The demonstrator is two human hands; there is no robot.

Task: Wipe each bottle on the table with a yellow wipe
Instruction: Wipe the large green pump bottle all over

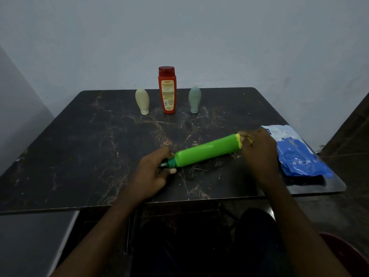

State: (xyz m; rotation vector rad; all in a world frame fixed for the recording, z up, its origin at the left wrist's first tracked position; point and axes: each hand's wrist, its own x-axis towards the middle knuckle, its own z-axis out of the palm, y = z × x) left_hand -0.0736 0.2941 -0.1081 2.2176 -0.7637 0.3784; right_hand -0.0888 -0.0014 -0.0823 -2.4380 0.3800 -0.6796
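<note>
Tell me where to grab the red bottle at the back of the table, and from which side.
Take the red bottle around its middle, below the cap, coming from the front. It stands upright with its broad labelled face toward you, so fingers and thumb can probably close on its narrow sides. The cream tube and grey-green tube stand apart from it, leaving room on both sides.

The black tabletop [79, 146] across the middle of the frame looks like polished stone: smooth, veined brown and white, with a dull sheen. At centre, the long green plastic bottle [207, 151] is smooth and slightly glossy. The crumpled yellow wipe [239, 139] at its right end looks soft. At upper centre, the tall red plastic bottle [167, 78] shines faintly and carries a paper-like label [168, 94]. The cream plastic tube [142, 100] and the grey-green plastic tube [194, 98] are matt. At right, the blue-and-white pack [299, 154] is crinkled glossy film.
</note>
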